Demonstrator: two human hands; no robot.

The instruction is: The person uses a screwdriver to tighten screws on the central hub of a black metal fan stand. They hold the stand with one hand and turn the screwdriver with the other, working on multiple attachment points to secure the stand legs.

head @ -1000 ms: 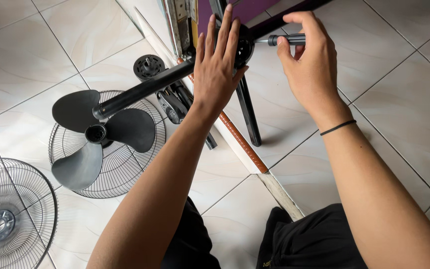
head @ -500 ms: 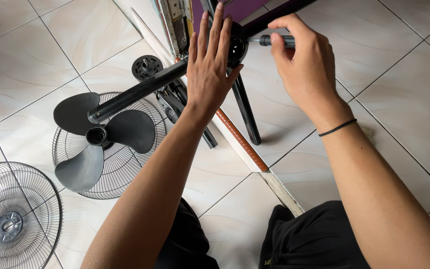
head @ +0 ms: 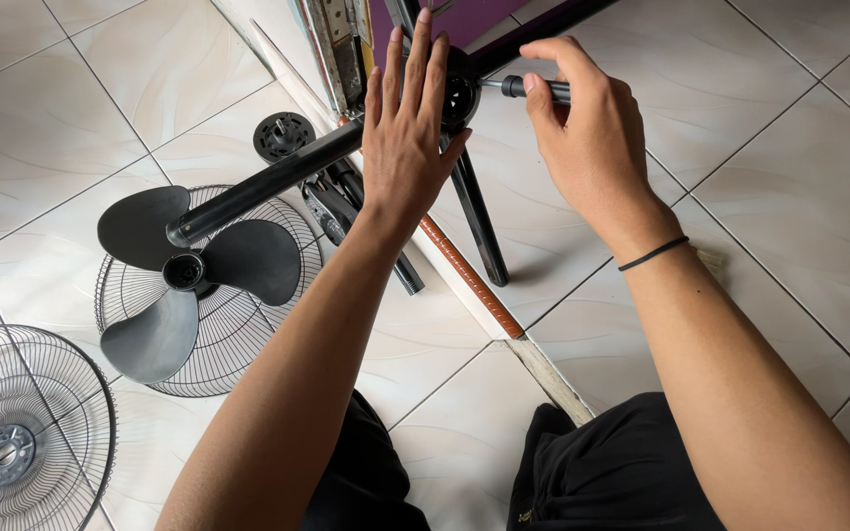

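Screwdriver [head: 533, 88] pinched by right hand [head: 592, 147]; left hand [head: 407, 138] flat, fingers spread, against black tubular stand hub [head: 459, 93].

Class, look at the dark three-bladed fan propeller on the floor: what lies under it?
Under the fan blade lies a round wire grille on the tiled floor. The grille's centre is covered by the blade.

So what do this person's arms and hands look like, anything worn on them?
Both forearms are bare, with no sleeves in view. The left hand wears nothing: no glove, ring or watch shows. The right hand is ungloved too, and a thin black band circles its wrist. The fingernails are short and unpainted.
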